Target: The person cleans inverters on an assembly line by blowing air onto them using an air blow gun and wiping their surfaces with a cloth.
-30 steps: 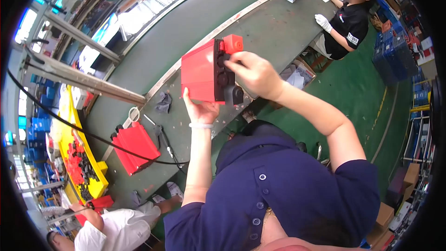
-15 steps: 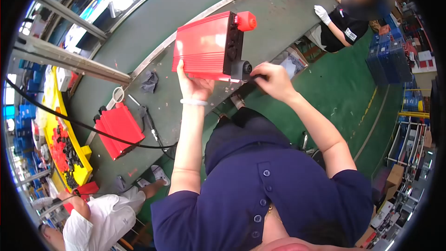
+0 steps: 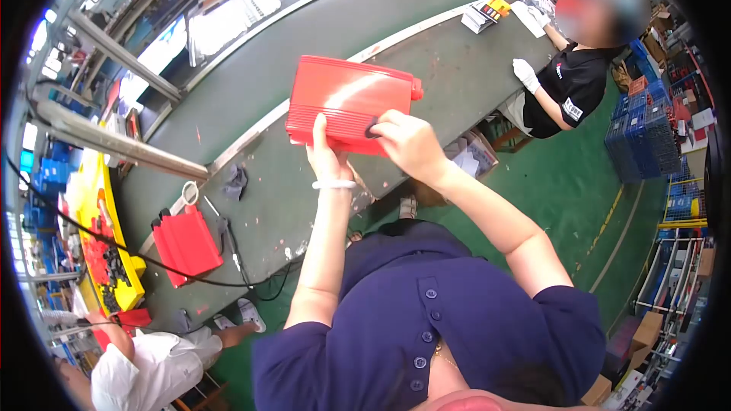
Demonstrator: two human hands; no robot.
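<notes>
My left hand (image 3: 327, 158) grips the lower left of a red power inverter (image 3: 354, 95) with a ribbed metal case, holding it raised above the bench. Its thumb lies on the ribbed face. At the lower right of the case, my right hand (image 3: 411, 144) pinches a small dark piece (image 3: 373, 129) against or just in front of the ribs. What that piece is cannot be made out; the fingers hide most of it. A red terminal knob (image 3: 416, 89) sticks out at the case's right end.
Another red ribbed unit (image 3: 187, 242) lies on the bench (image 3: 263, 217) beside a corded tool (image 3: 228, 240) and a dark cloth (image 3: 234, 183). A yellow bin (image 3: 129, 266) holds red and black parts. Co-workers are at the right (image 3: 575, 87) and lower left (image 3: 145, 369).
The inverter has been turned so its ribbed face shows and its black end is hidden. My right hand has moved left, from beside the black terminal to the case's front with the dark piece.
</notes>
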